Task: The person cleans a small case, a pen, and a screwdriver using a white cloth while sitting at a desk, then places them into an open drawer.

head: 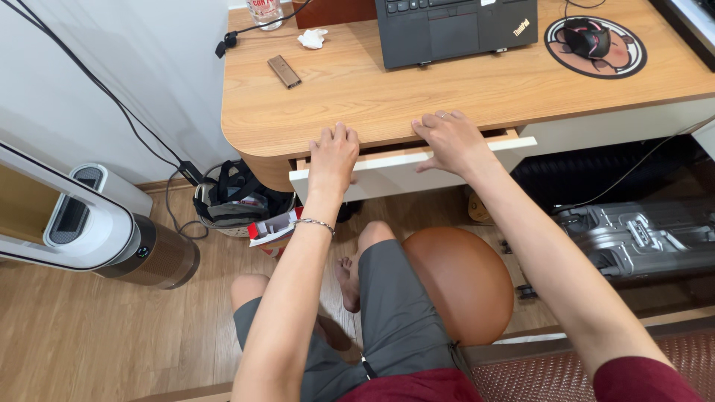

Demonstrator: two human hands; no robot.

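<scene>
A white-fronted drawer [387,175] under the wooden desk [357,97] stands slightly pulled out. My left hand [333,155] rests on the drawer's top edge, with its fingers curled over into the gap under the desktop. My right hand [449,140] lies on the same edge further right, fingers bent against the desk's front lip. Neither hand holds a loose object. A bracelet sits on my left wrist. What is inside the drawer is hidden.
On the desk are a black laptop [454,26], a black mouse [587,36] on a round pad, a small brown bar-shaped device [284,71] and a crumpled tissue [313,38]. Below are a bin with bags [238,197], a fan-like appliance [97,231], a round brown stool [462,279] and a silver suitcase [640,238].
</scene>
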